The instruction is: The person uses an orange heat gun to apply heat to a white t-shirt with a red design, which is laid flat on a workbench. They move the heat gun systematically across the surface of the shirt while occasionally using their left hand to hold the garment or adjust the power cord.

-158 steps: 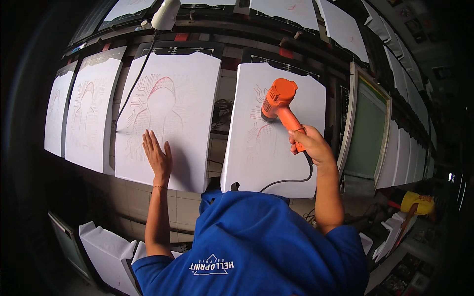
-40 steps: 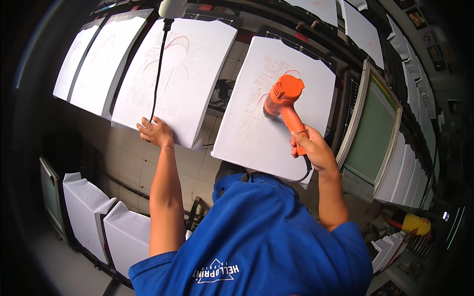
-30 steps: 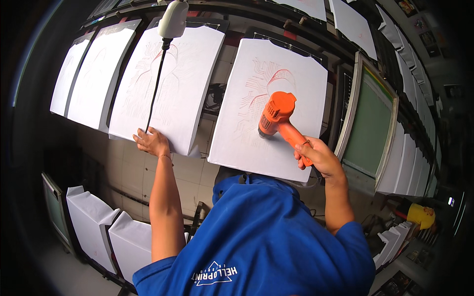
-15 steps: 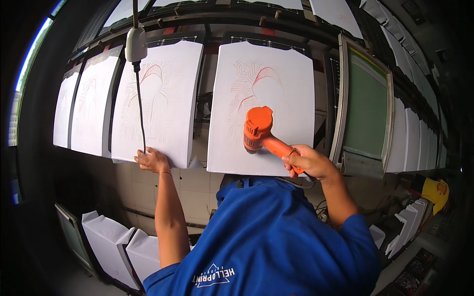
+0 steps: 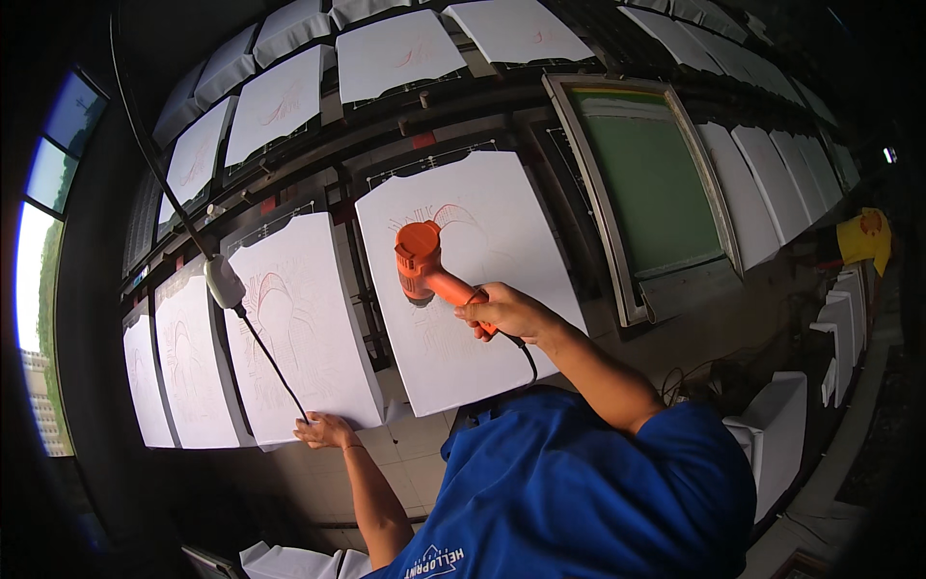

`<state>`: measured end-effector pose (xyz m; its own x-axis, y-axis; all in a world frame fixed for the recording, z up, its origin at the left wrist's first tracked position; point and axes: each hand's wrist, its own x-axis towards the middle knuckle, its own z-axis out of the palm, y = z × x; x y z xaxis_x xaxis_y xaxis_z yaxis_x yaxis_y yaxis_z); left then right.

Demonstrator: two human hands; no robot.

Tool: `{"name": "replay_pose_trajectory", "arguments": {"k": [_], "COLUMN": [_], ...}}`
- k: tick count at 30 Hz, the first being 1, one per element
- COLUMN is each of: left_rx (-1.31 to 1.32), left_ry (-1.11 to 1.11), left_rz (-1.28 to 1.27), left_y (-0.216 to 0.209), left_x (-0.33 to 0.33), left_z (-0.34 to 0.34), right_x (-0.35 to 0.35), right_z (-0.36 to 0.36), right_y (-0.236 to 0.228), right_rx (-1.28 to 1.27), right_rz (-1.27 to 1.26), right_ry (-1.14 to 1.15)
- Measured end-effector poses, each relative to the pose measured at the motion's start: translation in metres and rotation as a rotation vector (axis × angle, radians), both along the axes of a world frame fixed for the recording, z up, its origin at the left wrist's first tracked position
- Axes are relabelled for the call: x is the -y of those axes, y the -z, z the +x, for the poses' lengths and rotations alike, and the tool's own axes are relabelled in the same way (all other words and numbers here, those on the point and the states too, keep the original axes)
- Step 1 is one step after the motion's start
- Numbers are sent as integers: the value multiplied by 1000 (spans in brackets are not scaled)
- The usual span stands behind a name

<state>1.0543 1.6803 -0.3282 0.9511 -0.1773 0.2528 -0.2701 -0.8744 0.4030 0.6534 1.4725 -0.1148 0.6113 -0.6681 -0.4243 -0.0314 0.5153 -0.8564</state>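
Observation:
My right hand (image 5: 502, 311) is closed round the grip of an orange heat gun (image 5: 434, 268). Its dark nozzle points down over a white fabric panel (image 5: 473, 362) stretched on a board, with a faint red line print of a hooded figure. A black cord leaves the grip's lower end. To the left, my left hand (image 5: 326, 431) is at the near edge of a neighbouring white panel (image 5: 318, 381) bearing a similar print. A hanging black power cord (image 5: 270, 359) runs into its curled fingers, below a white plug connector (image 5: 225, 282).
A framed green printing screen (image 5: 651, 183) stands right of the panel. More white panels (image 5: 400, 53) lie in rows behind, left and right on dark racks. A yellow cloth (image 5: 863, 239) hangs at the far right. Cables (image 5: 694, 376) lie by my right elbow; a window (image 5: 48, 261) is at left.
The view has tilted and turned, so the panels sit lower and slanted. The heat gun has moved up the panel toward the printed figure. My left hand stays at the neighbouring panel's near edge.

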Motion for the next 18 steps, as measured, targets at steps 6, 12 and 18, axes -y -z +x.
{"name": "replay_pose_trajectory", "arguments": {"k": [6, 12, 18], "left_rx": [129, 65, 301], "left_ry": [112, -11, 209], "left_rz": [181, 138, 51], "left_y": [19, 16, 1], "left_x": [-2, -7, -22], "left_z": [14, 19, -7], "right_x": [-21, -47, -74], "right_z": [-14, -44, -117], "right_y": [11, 9, 27], "right_rx": [-212, -75, 189], "right_rz": [-196, -195, -169], "right_ry": [288, 143, 137]}}
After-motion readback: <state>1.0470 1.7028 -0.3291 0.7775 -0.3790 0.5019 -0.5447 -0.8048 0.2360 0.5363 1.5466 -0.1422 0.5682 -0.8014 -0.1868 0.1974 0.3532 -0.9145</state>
